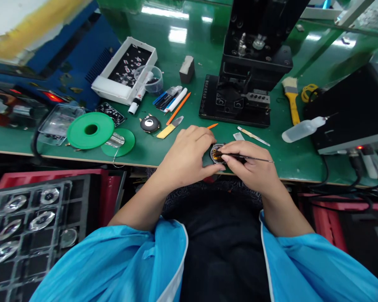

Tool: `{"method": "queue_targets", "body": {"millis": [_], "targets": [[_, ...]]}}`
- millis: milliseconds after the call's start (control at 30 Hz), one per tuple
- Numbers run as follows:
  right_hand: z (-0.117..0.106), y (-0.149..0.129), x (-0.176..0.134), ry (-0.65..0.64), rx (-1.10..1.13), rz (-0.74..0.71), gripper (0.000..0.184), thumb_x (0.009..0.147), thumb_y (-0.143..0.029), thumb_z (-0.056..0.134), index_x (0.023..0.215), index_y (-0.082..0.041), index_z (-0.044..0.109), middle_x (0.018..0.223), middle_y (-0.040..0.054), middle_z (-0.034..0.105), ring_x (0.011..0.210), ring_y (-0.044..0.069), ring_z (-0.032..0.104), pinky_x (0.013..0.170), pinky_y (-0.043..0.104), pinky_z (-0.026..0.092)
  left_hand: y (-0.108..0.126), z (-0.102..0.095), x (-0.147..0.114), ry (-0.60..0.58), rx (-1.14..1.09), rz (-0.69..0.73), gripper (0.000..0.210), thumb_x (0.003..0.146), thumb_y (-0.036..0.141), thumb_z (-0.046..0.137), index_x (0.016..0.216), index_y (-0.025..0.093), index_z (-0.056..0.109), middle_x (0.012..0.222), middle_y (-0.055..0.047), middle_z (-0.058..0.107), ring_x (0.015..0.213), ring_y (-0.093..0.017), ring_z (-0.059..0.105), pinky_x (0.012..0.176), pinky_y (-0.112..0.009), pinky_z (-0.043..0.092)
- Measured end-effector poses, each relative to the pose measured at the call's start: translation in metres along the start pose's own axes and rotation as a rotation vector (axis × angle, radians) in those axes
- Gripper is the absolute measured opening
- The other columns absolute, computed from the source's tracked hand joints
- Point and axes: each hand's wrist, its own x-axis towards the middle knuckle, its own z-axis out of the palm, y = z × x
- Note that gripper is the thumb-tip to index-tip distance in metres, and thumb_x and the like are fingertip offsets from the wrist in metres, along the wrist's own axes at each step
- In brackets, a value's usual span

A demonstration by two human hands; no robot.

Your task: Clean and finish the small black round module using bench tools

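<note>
Orange-marked round part (216,153), no legible writing

Green spool (90,130), brush (291,99), squeeze bottle (303,129)

Green bench (189,46), green spool (90,130), orange pencil (178,108), yellow-handled brush (291,98), black press (252,63), blue sleeves (122,260), red crate (50,176).
</note>
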Motion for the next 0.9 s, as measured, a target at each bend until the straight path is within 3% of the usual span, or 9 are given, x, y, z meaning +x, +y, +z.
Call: {"method": "queue_targets", "body": {"millis": [367,700,800,900], "targets": [[0.0079,0.0023,-0.001,0.072,-0.046,-0.013,0.011,0.105,-0.014,0.073,0.107,-0.023,0.079,0.108,0.0026,0.086,0.102,0.018,0.083,0.094,0.034,0.066,-0.0002,0.0008,-0.0003,-0.017,0.022,0.011,0.055,0.089,0.052,0.097,0.118,0.016,0.066,0.13,-0.014,0.075,0.123,-0.038,0.068,0.107,-0.053,0.052],[0.0042,0.0004,-0.0005,0.178,-0.084,0.115,0.014,0.101,-0.015,0.069,0.096,-0.025,0.076,0.089,-0.0022,0.077,0.08,0.015,0.071,0.074,0.031,0.059,-0.0017,0.0021,-0.0017,0.013,0.047,0.022,0.062,0.083,0.051,0.102,0.118,0.017,0.064,0.13,-0.014,0.076,0.123,-0.037,0.069,0.103,-0.05,0.053],[0.0024,0.0011,-0.0009,0.183,-0.057,0.103,0.009,0.101,-0.018,0.071,0.099,-0.025,0.077,0.093,-0.0016,0.077,0.085,0.016,0.072,0.08,0.033,0.061,-0.0012,0.0025,-0.0018,0.017,0.059,0.01,0.062,0.083,0.051,0.102,0.116,0.018,0.063,0.13,-0.014,0.075,0.123,-0.037,0.069,0.103,-0.05,0.053],[0.0032,0.0031,-0.0034,0.254,-0.032,0.112,0.007,0.1,-0.021,0.074,0.104,-0.026,0.077,0.103,0.0005,0.079,0.1,0.02,0.076,0.095,0.041,0.065,-0.0005,0.0026,-0.0025,0.027,0.063,0.007,0.061,0.084,0.05,0.102,0.117,0.018,0.062,0.128,-0.014,0.075,0.123,-0.037,0.069,0.104,-0.049,0.053]]}}
